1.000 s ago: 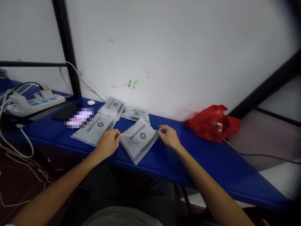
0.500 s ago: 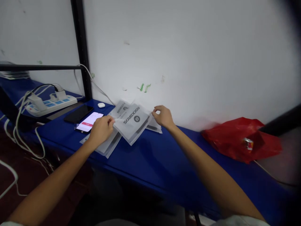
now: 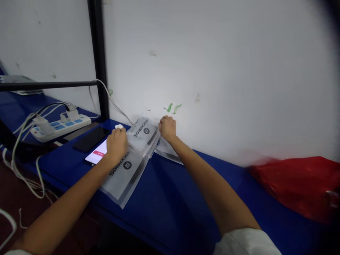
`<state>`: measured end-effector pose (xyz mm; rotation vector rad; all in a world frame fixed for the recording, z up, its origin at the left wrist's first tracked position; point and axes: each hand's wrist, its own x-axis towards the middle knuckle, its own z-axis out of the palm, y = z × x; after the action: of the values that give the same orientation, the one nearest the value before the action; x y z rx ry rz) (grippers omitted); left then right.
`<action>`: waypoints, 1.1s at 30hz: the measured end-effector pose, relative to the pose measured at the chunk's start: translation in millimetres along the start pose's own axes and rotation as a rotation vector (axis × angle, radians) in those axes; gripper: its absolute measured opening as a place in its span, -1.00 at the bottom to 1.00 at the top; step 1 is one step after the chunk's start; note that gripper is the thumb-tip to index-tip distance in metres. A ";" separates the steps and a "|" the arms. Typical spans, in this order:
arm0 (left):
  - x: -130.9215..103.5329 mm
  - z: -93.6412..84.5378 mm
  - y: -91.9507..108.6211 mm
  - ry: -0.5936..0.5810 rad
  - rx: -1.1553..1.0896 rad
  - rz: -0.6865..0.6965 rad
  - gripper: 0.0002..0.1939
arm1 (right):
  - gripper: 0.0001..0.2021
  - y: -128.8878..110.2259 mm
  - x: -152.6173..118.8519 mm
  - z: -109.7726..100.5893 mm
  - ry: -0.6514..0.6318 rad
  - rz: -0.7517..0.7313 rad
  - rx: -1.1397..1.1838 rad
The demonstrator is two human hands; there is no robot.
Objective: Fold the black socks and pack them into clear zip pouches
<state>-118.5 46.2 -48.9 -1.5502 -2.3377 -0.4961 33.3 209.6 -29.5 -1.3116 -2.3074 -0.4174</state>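
A frosted plastic zip bag [image 3: 142, 136] printed "ROCKBROS" stretches between my hands. My left hand [image 3: 117, 146] is closed at its left edge, and my right hand [image 3: 168, 128] pinches near its upper right corner. Both sets of fingertips are partly hidden. Under and in front of it, a second printed bag [image 3: 123, 180] lies flat on the blue tabletop [image 3: 170, 198]. Another bag [image 3: 168, 149] rests by the wall, partly covered by my right wrist. Just left of my left hand is a phone with a lit screen [image 3: 97, 154].
A dark phone [image 3: 91, 139] and a small white case [image 3: 119, 126] lie at the left. Beyond stands a white power strip [image 3: 61, 125] with plugs and trailing cables. A black post [image 3: 98, 60] rises behind. At the right lies a red plastic bag [image 3: 297, 184].
The held bag has moved back and left, lying closer over the other bags; the lower printed bag now shows more. My right hand has moved left and turned. The camera view has shifted.
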 end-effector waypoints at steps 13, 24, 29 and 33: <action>15.1 43.7 8.9 -0.106 -0.186 0.278 -0.44 | -0.70 -0.8 -65.8 0.1 0.055 -0.137 0.164; 37.9 49.8 18.3 -0.140 -0.256 0.324 -0.44 | -0.31 -22.7 -92.0 0.2 -0.130 -0.324 0.234; 48.0 45.9 31.9 -0.072 -0.174 0.388 -0.48 | -0.36 -20.5 -73.9 1.9 -0.176 -0.273 0.232; 58.3 49.5 45.8 -0.123 -0.174 0.447 -0.52 | -0.44 -15.1 -69.6 3.5 -0.196 -0.254 0.296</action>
<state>-100.7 132.4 -63.1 -2.1624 -1.9760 -0.5122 50.4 153.0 -69.3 -0.9577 -2.5885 -0.0198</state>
